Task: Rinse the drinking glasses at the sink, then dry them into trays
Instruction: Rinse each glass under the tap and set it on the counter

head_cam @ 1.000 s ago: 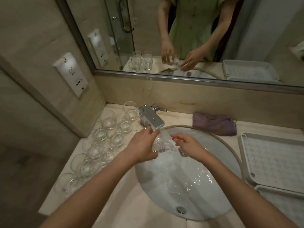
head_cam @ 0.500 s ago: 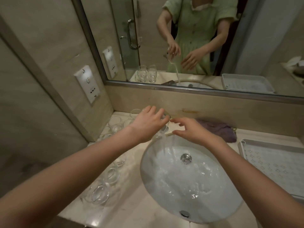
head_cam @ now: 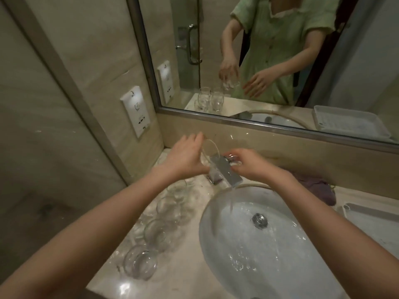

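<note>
Left hand (head_cam: 185, 157): grips a clear glass (head_cam: 209, 152), held above the faucet (head_cam: 224, 172).
Right hand (head_cam: 248, 164): on the faucet handle; grip cannot be told.
Sink (head_cam: 267, 268): water running in.
Other glasses (head_cam: 160, 234): on tabletop (head_cam: 183, 279), left of sink.
Tray (head_cam: 375, 225): right of sink.

A clear drinking glass (head_cam: 209, 150) sits tilted above the tap, gripped in the left hand (head_cam: 185, 157). More clear glasses (head_cam: 159, 229) stand crowded left of the water-filled sink (head_cam: 218, 244); a white tray (head_cam: 371, 223) lies right
</note>
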A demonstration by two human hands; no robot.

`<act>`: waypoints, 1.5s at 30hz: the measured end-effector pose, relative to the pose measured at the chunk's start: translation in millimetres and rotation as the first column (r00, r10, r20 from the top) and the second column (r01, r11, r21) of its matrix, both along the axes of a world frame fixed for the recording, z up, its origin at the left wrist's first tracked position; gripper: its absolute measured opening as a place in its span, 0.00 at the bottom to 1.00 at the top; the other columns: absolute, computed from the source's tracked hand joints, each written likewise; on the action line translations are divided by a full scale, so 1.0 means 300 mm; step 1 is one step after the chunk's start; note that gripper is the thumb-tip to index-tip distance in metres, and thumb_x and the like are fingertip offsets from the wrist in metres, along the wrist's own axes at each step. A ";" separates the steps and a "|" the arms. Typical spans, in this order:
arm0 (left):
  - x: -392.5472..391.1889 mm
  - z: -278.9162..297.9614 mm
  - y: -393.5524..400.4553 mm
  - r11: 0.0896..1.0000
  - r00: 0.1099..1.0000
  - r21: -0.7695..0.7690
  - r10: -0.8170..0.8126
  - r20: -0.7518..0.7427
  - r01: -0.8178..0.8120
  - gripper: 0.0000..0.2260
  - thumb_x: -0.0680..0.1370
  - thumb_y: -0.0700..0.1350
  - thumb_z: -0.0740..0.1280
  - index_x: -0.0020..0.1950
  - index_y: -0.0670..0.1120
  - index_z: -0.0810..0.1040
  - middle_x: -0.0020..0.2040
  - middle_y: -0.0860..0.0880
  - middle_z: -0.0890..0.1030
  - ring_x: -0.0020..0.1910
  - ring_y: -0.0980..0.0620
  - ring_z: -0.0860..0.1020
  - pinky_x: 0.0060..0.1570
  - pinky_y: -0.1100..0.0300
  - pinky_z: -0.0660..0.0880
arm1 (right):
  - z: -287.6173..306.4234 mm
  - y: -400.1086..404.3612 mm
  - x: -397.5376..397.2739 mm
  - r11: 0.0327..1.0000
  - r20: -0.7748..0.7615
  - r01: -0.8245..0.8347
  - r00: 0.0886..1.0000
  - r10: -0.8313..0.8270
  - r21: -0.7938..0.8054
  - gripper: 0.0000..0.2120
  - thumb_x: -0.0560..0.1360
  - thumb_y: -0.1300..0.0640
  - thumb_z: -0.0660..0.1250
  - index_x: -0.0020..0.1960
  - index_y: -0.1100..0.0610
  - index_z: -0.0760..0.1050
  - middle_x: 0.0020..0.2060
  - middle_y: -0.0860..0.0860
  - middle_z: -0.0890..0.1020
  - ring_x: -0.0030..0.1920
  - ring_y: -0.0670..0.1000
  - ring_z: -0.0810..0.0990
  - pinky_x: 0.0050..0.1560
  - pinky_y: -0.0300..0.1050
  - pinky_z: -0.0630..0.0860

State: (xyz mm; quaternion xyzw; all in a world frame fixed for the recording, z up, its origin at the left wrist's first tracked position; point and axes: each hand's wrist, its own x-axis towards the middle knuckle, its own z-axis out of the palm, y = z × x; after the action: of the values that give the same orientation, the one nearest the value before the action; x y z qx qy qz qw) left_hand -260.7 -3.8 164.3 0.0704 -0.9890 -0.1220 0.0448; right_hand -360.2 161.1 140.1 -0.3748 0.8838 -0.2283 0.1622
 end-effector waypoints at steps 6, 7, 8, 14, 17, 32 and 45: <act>-0.120 -0.059 -0.247 0.879 0.951 0.387 0.309 -0.016 -0.279 0.38 0.65 0.49 0.77 0.70 0.47 0.63 0.63 0.46 0.73 0.65 0.44 0.67 0.63 0.45 0.70 | 0.006 -0.252 -0.097 0.997 -0.002 -0.054 0.999 0.054 0.051 0.23 0.76 0.63 0.66 0.71 0.56 0.69 0.67 0.53 0.74 0.67 0.52 0.72 0.63 0.40 0.67; -0.142 -0.075 -0.282 0.858 0.944 0.419 0.330 -0.009 -0.296 0.39 0.65 0.47 0.76 0.72 0.47 0.62 0.65 0.45 0.72 0.67 0.44 0.67 0.64 0.45 0.70 | -0.007 -0.290 -0.115 0.996 -0.004 -0.064 0.998 0.065 0.067 0.23 0.76 0.63 0.66 0.71 0.56 0.69 0.67 0.53 0.74 0.66 0.52 0.73 0.63 0.40 0.67; -0.164 -0.093 -0.317 0.836 0.935 0.450 0.354 -0.004 -0.314 0.39 0.65 0.46 0.76 0.72 0.47 0.62 0.66 0.44 0.72 0.67 0.44 0.67 0.63 0.46 0.71 | -0.023 -0.328 -0.134 0.994 -0.003 -0.072 0.997 0.072 0.087 0.23 0.76 0.62 0.66 0.70 0.56 0.69 0.67 0.53 0.74 0.66 0.52 0.73 0.63 0.41 0.68; -0.274 -0.244 -0.481 0.764 0.882 0.477 0.468 0.057 -0.436 0.39 0.64 0.47 0.77 0.70 0.43 0.63 0.63 0.44 0.74 0.60 0.43 0.74 0.58 0.49 0.75 | -0.145 -0.506 -0.230 0.973 0.007 -0.115 0.993 0.116 0.199 0.24 0.75 0.61 0.66 0.70 0.56 0.69 0.67 0.55 0.75 0.66 0.54 0.73 0.65 0.46 0.70; -0.318 -0.314 -0.529 0.770 0.869 0.425 0.488 0.086 -0.475 0.39 0.64 0.49 0.78 0.69 0.42 0.64 0.63 0.43 0.74 0.61 0.42 0.73 0.59 0.51 0.73 | -0.202 -0.556 -0.263 0.960 0.014 -0.130 0.991 0.130 0.247 0.23 0.76 0.59 0.67 0.70 0.55 0.69 0.65 0.55 0.75 0.65 0.55 0.74 0.63 0.49 0.71; -0.401 -0.511 -0.550 0.811 0.871 0.332 0.399 0.288 -0.482 0.38 0.67 0.48 0.78 0.69 0.40 0.62 0.66 0.40 0.71 0.66 0.41 0.69 0.62 0.50 0.71 | -0.359 -0.579 -0.313 0.946 0.020 -0.150 0.988 0.150 0.289 0.22 0.75 0.59 0.65 0.69 0.54 0.70 0.65 0.56 0.74 0.64 0.57 0.73 0.62 0.48 0.71; -0.419 -0.541 -0.496 0.856 0.862 0.256 0.339 0.378 -0.449 0.36 0.69 0.48 0.77 0.69 0.40 0.61 0.68 0.41 0.65 0.65 0.41 0.71 0.61 0.49 0.72 | -0.308 -0.446 -0.331 0.980 -0.075 -0.054 0.995 0.069 0.193 0.21 0.77 0.57 0.65 0.69 0.57 0.70 0.63 0.55 0.76 0.64 0.58 0.74 0.61 0.50 0.71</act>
State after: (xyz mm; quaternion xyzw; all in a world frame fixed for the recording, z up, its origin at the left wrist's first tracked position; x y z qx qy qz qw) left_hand -386.3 -152.6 1.9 0.2995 -0.9111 -0.2633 -0.1040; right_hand -459.5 27.2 47.7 -0.3937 0.8955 -0.1221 0.1680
